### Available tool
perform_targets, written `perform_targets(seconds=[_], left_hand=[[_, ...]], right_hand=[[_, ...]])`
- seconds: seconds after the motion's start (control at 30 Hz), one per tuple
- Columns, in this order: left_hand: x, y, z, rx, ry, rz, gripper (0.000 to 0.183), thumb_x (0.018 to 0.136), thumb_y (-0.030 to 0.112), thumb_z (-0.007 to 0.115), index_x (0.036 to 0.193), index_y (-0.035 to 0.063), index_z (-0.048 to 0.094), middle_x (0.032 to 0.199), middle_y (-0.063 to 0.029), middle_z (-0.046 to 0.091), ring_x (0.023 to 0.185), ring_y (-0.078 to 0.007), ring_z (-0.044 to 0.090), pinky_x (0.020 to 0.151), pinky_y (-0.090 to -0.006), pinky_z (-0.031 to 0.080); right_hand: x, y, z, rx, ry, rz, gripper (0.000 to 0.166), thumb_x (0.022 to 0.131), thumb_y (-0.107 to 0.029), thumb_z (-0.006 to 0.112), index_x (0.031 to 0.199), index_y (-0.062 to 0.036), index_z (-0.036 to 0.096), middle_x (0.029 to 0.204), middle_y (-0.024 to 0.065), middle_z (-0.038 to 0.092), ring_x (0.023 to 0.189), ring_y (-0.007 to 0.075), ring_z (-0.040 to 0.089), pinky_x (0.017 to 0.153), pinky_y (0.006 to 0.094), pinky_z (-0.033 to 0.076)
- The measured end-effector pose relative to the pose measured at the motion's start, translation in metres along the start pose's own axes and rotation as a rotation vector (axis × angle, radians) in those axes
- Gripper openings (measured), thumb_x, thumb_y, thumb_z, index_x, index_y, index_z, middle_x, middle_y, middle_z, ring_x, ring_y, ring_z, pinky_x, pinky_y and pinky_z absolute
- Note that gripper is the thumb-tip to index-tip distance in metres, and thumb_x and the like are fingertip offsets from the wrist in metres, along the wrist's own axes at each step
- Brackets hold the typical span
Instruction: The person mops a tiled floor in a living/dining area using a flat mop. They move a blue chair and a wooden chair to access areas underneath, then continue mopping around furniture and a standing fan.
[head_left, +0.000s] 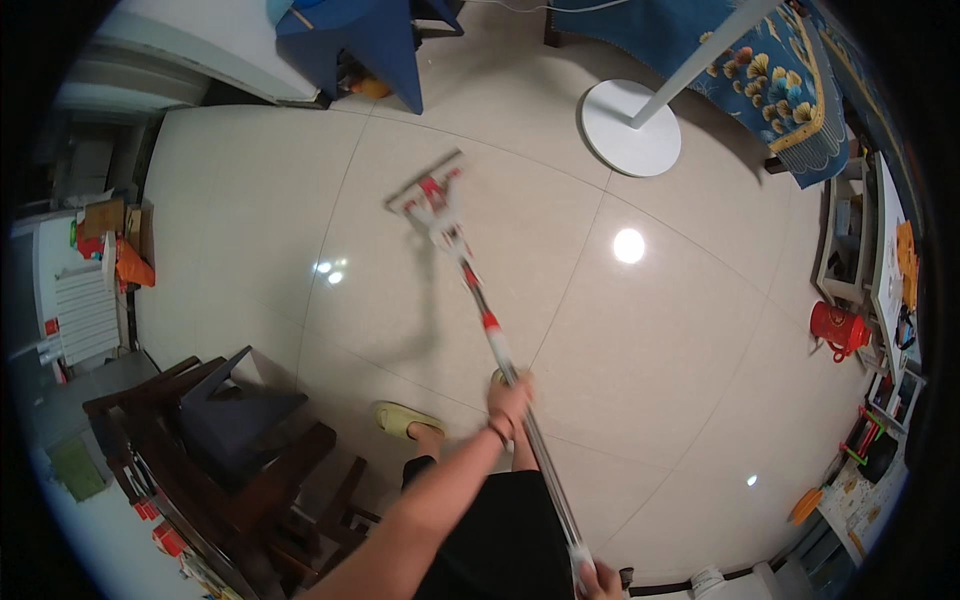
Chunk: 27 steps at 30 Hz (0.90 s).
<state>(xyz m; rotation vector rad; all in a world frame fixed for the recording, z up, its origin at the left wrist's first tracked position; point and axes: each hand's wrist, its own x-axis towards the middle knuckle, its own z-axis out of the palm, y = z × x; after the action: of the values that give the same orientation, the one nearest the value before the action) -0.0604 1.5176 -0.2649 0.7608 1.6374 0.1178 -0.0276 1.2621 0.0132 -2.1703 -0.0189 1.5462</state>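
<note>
My left hand (510, 403) grips the metal pole of a red and white mop (549, 469) about midway along its length. Near the bottom edge of the view my right hand (600, 582) is closed on the white grip at the pole's upper end. The pole slants away from my body to the mop head (427, 182), a narrow bar with a red and white mechanism, slightly blurred. It is over the glossy beige tile floor (675, 360), but whether it presses on the tiles I cannot tell. A green slipper (405, 420) is on one foot.
A white round stand base (631, 127) with a pole stands ahead, beside a table under a blue patterned cloth (757, 82). Dark wooden furniture (262, 480) is at left, a blue-covered chair or stool (360, 52) farther off. A red thermos (838, 328) stands by the shelf at right.
</note>
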Motion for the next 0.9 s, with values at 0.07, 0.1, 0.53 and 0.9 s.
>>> perform_targets(seconds=[0.07,0.1,0.53,0.9], left_hand=[[-0.073,-0.050,0.021,0.240,-0.147,-0.116,0.036,0.069,0.039,0.060,0.057,0.0052,0.056,0.054,-0.0081,0.057,0.054,-0.0202,0.057,0.050,-0.0327,0.044],[-0.110,-0.064,0.025,0.427,-0.230,-0.170,0.038,0.069,0.042,0.059,0.059,0.0045,0.057,0.056,-0.0098,0.057,0.056,-0.0221,0.058,0.051,-0.0338,0.044],[-0.047,0.011,0.010,0.892,-0.519,-0.050,0.046,0.062,0.045,0.058,0.077,0.0018,0.060,0.071,-0.0156,0.061,0.069,-0.0270,0.061,0.063,-0.0348,0.048],[0.119,0.276,0.021,0.720,-0.269,0.070,0.045,0.069,0.044,0.057,0.051,0.0023,0.055,0.049,-0.0076,0.056,0.050,-0.0200,0.058,0.050,-0.0318,0.046]], right_hand=[[-0.057,0.016,-0.031,0.130,-0.120,0.222,0.032,0.087,-0.035,0.042,0.100,-0.0070,0.049,0.054,-0.0034,0.041,0.044,0.0060,0.037,0.039,0.0209,0.031],[-0.084,0.021,-0.048,0.193,-0.182,0.324,0.032,0.087,-0.036,0.042,0.098,-0.0072,0.051,0.052,-0.0042,0.040,0.043,0.0059,0.036,0.039,0.0206,0.031],[-0.041,0.114,0.056,0.070,0.053,0.290,0.038,0.084,-0.038,0.047,0.075,-0.0010,0.051,0.057,0.0059,0.047,0.056,0.0127,0.043,0.052,0.0288,0.039],[0.097,-0.279,0.057,0.424,-0.041,0.303,0.044,0.085,-0.039,0.044,0.056,-0.0068,0.043,0.039,0.0010,0.039,0.029,0.0106,0.038,0.028,0.0248,0.028]])
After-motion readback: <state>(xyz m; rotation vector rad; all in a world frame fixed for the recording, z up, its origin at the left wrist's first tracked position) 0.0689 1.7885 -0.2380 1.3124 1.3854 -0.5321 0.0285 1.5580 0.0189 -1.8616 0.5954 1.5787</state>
